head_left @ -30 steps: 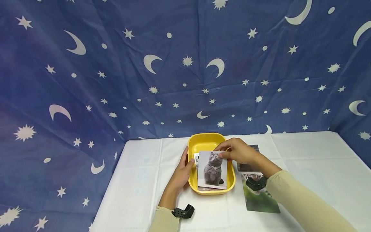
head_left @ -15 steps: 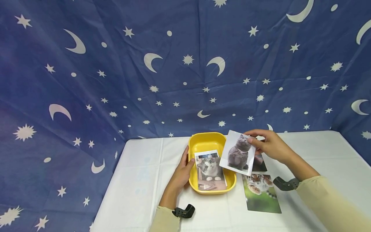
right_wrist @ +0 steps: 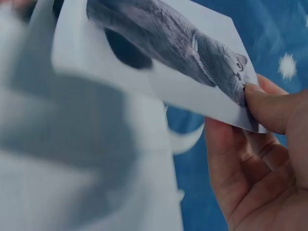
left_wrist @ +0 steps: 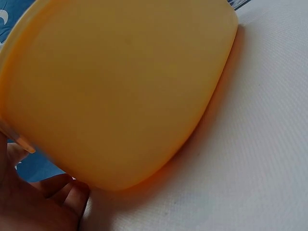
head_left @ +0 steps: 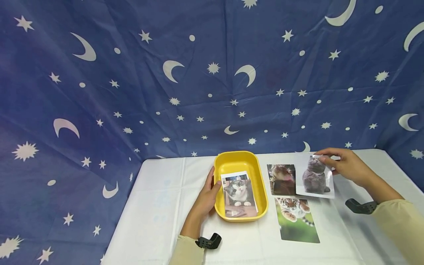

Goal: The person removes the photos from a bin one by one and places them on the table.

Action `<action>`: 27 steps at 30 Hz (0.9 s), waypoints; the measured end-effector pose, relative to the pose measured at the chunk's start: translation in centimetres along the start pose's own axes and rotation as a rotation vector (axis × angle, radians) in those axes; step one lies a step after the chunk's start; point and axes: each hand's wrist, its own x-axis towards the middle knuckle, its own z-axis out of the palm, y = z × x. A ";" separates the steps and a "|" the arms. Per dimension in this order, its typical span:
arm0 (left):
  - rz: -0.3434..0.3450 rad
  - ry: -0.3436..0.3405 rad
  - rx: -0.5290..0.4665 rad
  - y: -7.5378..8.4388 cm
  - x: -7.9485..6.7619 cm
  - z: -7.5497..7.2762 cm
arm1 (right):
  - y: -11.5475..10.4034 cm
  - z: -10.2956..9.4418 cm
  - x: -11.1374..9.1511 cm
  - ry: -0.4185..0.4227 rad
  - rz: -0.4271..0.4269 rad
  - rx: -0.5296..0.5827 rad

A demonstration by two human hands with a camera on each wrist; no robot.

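My right hand (head_left: 351, 167) pinches a photo card of a grey cat (head_left: 314, 176) by its upper right corner. Thumb on the printed face and fingers behind show in the right wrist view, with the card (right_wrist: 173, 53) tilted over the table. My left hand (head_left: 203, 198) grips the left side of a yellow plastic tray (head_left: 262, 191), its thumb over the rim. Inside the tray lies a photo card of a grey-and-white cat (head_left: 240, 198), partly covering other cards. The tray's outer wall (left_wrist: 120, 96) fills most of the left wrist view.
On the white-covered table (head_left: 159, 221), right of the tray, lie a dark photo card of an animal (head_left: 282, 180) and, nearer me, a tiger cub card (head_left: 298, 221). A blue star-and-moon cloth (head_left: 198, 92) hangs behind the table.
My right hand has lifted the grey cat card out of the tray and carried it right, past the dark card. The grey-and-white cat card is uncovered. My left hand stays at the tray.
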 end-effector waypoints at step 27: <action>-0.012 -0.026 -0.051 0.3 -0.1 0.0 | 5.9 1.2 2.5 0.078 -0.022 -0.127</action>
